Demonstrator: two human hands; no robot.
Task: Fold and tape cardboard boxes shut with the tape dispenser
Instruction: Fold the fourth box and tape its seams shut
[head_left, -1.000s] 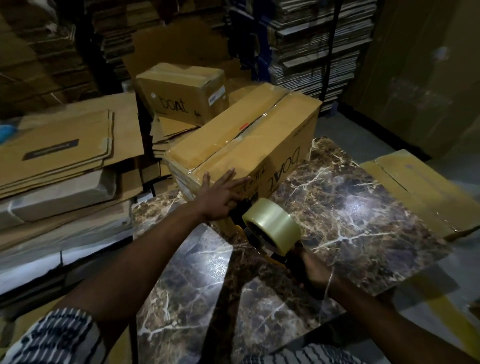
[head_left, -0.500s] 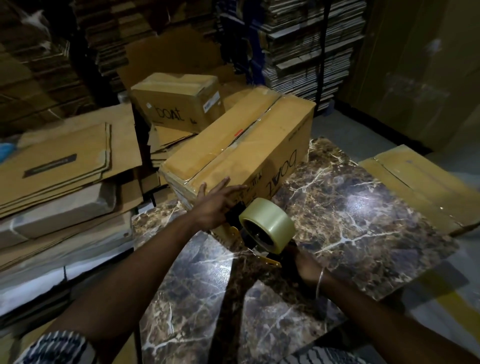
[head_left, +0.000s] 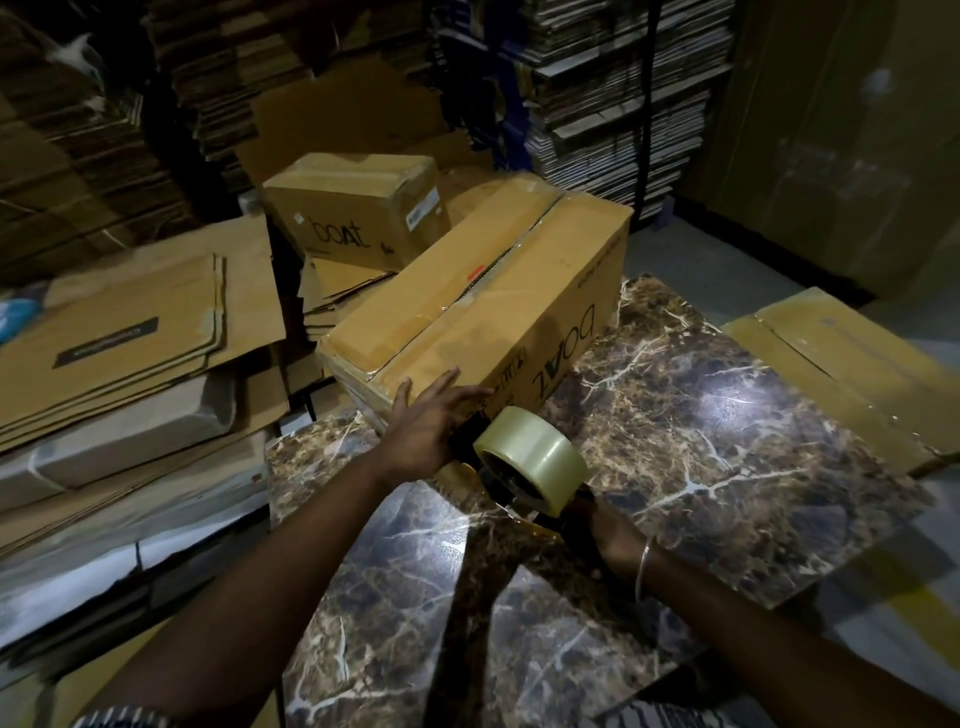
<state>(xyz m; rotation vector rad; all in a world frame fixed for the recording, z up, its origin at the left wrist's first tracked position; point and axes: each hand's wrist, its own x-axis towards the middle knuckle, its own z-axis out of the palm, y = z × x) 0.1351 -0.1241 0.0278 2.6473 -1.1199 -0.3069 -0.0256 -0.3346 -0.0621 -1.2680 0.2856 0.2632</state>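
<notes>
1. Right grip (head_left: 605, 530) is curled round the handle of the tape dispenser (head_left: 511, 483), low over the marbled surface (head_left: 701, 447); a thin bangle (head_left: 643, 569) circles that wrist.
2. Left grip (head_left: 428, 423) lies flat with fingers spread and straight, pressed against the near end of the long cardboard box (head_left: 483, 322), just beside the dispenser's front.
3. On the dispenser sits a roll of clear tape (head_left: 532, 460), its front end close to the box's near end; whether it touches the cardboard cannot be told, since the left grip hides that spot.
4. That box rests on the far left part of the surface, angled away from the person, with its top flaps folded shut and clear tape along the middle seam; "boat" is printed on its right side.
5. Left of the box lie stacks of flattened cardboard (head_left: 135, 332).
6. Right of the box, past the surface's edge, lies another flattened carton (head_left: 841, 364).
7. Behind the box stands a smaller "boat" box (head_left: 358, 208), closed, resting on more flat sheets.
8. Farther back rise tall piles of flattened cardboard (head_left: 613, 88) in dim light.
</notes>
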